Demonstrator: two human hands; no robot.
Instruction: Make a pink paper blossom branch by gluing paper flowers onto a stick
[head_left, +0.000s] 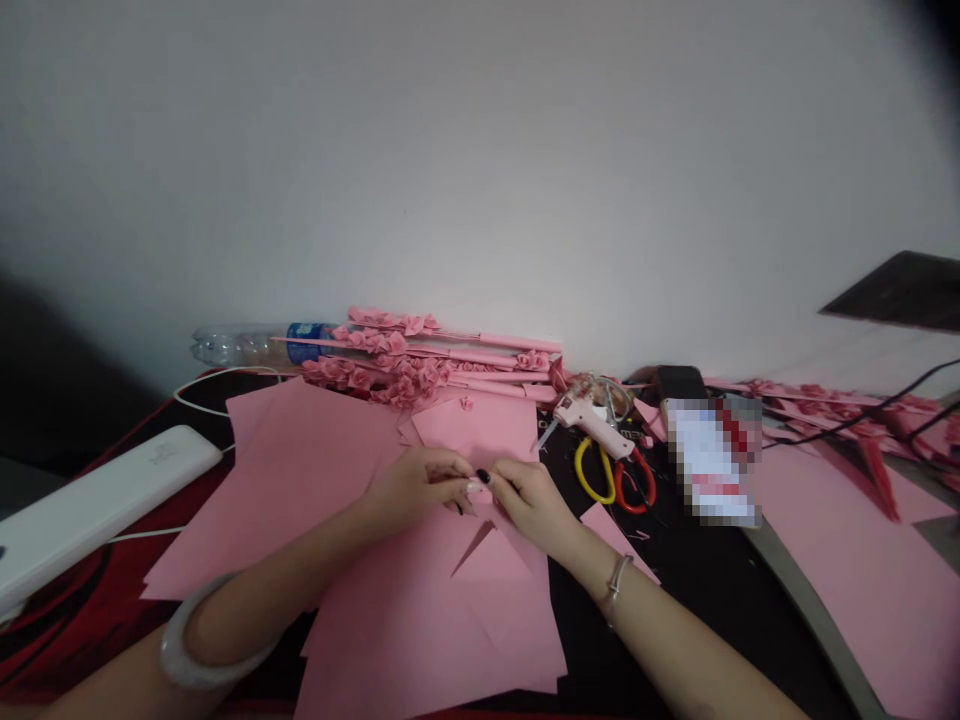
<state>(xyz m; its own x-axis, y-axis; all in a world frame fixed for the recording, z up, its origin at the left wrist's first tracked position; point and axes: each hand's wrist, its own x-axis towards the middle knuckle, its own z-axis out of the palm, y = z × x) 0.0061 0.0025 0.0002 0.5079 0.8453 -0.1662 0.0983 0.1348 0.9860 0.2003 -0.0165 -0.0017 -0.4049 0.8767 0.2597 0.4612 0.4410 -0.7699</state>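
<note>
My left hand [429,482] and my right hand [529,500] meet over the middle of the table. Their fingertips are closed on a small piece of folded pink paper [481,492], partly hidden by the fingers. Just below it, a small pink paper square [495,558] lies on larger pink sheets [420,625]. A tiny curled pink paper piece [466,404] rests on the paper beyond my hands.
Pink paper flowers [420,380] on stems lie along the wall beside a plastic bottle [240,346]. To the right are a glue gun [600,428], yellow-and-red-handled scissors [595,472] and a phone [711,465]. A white box-like device [112,510] sits at left.
</note>
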